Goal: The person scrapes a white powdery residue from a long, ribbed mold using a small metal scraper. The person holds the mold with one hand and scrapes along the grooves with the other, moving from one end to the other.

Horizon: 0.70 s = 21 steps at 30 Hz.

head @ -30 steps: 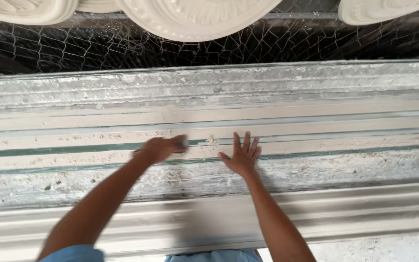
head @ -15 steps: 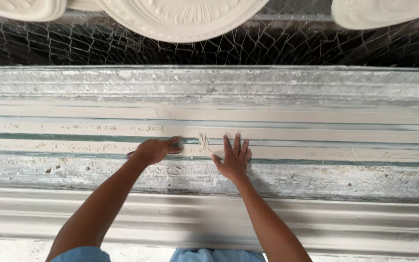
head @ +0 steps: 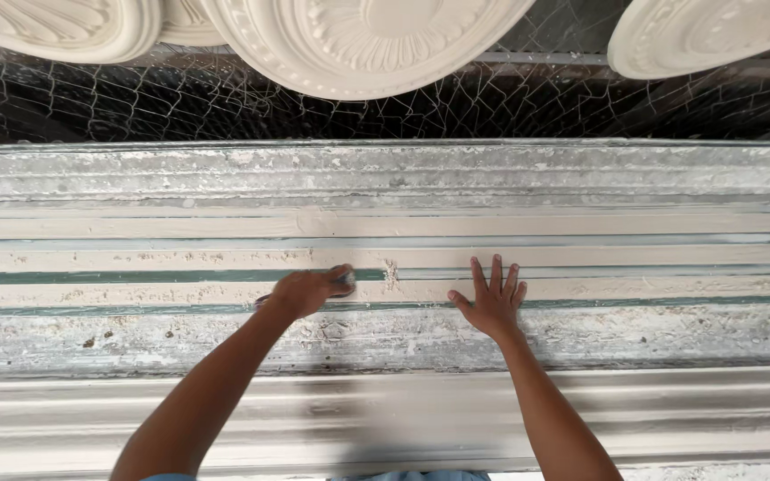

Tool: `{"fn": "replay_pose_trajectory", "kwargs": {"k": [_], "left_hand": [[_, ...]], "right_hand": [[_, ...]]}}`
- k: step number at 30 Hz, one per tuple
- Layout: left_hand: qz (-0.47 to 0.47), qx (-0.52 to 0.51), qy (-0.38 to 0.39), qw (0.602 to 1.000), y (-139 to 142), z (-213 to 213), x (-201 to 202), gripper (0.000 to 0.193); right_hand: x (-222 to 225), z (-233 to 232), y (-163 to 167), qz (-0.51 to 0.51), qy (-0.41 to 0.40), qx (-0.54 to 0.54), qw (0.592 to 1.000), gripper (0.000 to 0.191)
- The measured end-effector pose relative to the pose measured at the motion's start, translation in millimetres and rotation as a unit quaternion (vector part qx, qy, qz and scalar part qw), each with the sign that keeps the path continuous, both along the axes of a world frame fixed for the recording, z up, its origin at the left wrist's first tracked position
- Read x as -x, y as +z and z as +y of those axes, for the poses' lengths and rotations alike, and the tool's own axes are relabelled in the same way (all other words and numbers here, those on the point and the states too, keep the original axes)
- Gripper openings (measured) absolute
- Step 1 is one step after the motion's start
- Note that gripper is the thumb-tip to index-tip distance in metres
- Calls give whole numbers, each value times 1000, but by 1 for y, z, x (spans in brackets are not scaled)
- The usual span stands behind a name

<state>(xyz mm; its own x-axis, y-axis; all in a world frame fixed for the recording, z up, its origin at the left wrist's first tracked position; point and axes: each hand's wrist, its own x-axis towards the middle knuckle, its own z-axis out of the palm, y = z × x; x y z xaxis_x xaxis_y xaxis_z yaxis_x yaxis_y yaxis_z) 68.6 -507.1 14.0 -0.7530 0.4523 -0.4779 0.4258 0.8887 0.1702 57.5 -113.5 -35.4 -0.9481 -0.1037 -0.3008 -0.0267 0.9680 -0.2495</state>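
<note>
I see a long moulding bench [head: 581, 178], crusted with white plaster and ribbed with pale strips and green grooves, running off both sides of the view. Above it, round plaster medallions [head: 367, 40] are cut off by the top edge, with wire mesh [head: 528, 107] behind. My left hand [head: 307, 290] is curled around a small dark tool [head: 346, 280], mostly hidden. My right hand [head: 492, 303] lies flat on the bench, fingers spread, holding nothing.

Plaster workshop bench under soft daylight

Behind the long, plaster-crusted desk [head: 581, 178] runs a wire mesh fence [head: 225, 102], dark beyond; round white plaster ceiling medallions [head: 367, 40] lean against it, and even light casts only faint shadows.
</note>
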Motion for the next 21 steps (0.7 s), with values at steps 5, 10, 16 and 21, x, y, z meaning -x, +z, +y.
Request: {"fn": "replay_pose_trajectory", "kwargs": {"k": [5,10,16,21], "left_hand": [[-11,3,20,1000,11,27,5,49],[84,-59,-43,994,9,92,22,48],[3,-31,-5,999,26,31,13,50],[16,-35,-51,998,13,76,32,48]], "right_hand": [[1,-5,7,-1,-5,-5,1000,99],[-2,-5,15,7,-9,-9,1000,99],[-1,-8,19,7,-14,-14,1000,98],[0,-7,21,-8,-21,-3,1000,100]]}}
